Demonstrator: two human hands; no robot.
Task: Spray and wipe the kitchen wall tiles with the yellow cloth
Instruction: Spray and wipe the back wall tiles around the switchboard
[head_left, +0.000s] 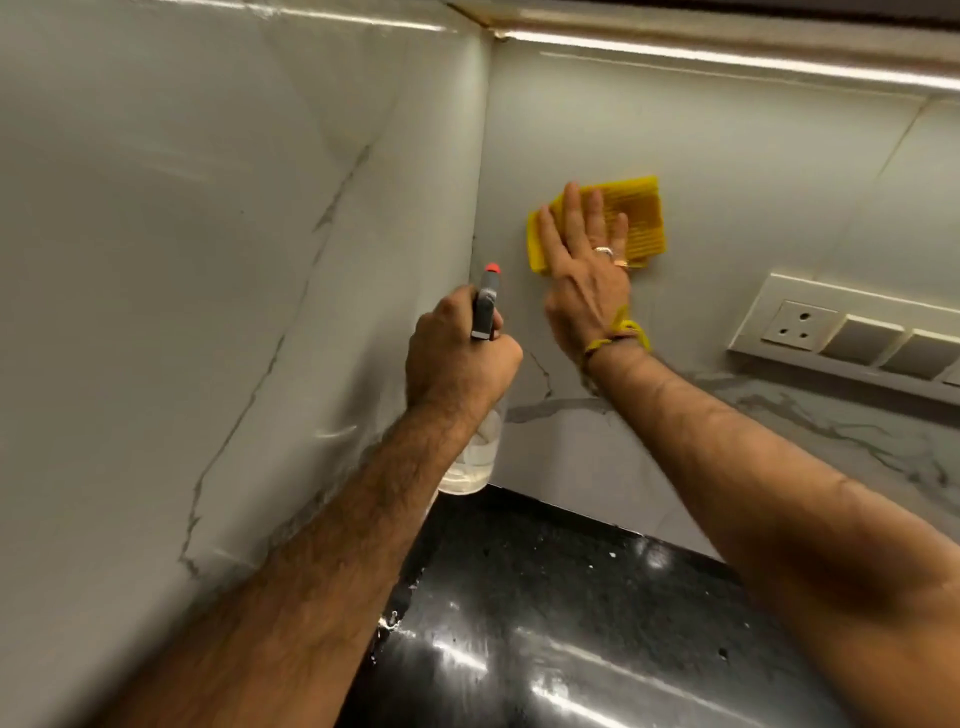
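Left side: glossy white marble-look wall tiles (156, 260) with grey veining run from 7 o'clock up toward 12, meeting the back wall at a corner seam just left of centre.

Left hand (460, 353) sits near centre, slightly toward 7 o'clock, fingers curled tight around the neck of a clear plastic spray bottle (470, 457). The bottle's grey trigger head with red nozzle tip (488, 301) sticks up out of the fist and points at the corner. The transparent body hangs below the hand, just above the counter edge. Can't tell whether a finger is on the trigger.

Glossy black speckled stone countertop (571, 623) fills 6 o'clock, with bright light reflections on it.

Right hand (587, 260) is just right of centre at roughly 1 o'clock, palm flat, fingers straight and spread, pressing the folded yellow ribbed cloth (641, 218) against the back wall tile. The cloth shows around the fingertips, mostly above and to the right of them. There are rings on one finger and a yellow thread band on the wrist (623, 332).

At 3 o'clock: white wall socket-and-switch panel (852, 332) mounted on the back wall, well apart from the cloth. At 12 to 2 o'clock: lit under-cabinet light strip (727, 57) along the top edge.
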